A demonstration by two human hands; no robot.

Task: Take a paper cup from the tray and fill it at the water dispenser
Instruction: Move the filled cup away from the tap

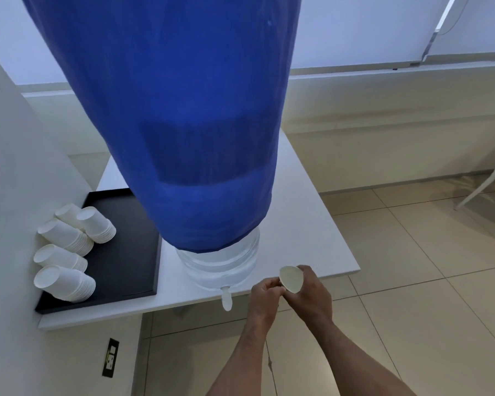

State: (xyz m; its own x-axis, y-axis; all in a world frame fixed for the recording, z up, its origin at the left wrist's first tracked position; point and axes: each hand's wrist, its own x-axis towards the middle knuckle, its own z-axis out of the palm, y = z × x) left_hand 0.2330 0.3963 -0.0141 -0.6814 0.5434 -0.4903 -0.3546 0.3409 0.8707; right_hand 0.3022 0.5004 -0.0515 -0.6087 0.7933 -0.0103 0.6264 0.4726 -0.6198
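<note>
A white paper cup (pixel 291 278) is held on its side between both hands, its open mouth facing up and left. My right hand (pixel 309 295) wraps the cup's body. My left hand (pixel 265 295) pinches its rim from the left. Both hands hover just off the table's front edge, right of the dispenser's white tap (pixel 226 300). The water dispenser (pixel 220 264) has a clear base and a big bottle under a blue cloth cover (pixel 183 124). The black tray (pixel 126 252) at left holds several stacks of paper cups (pixel 66 252) lying on their sides.
The white table (pixel 312 238) stands against a white wall on the left, with a wall socket (pixel 110 358) below it. Beige tiled floor spreads to the right. A white chair leg (pixel 480 184) shows at the far right.
</note>
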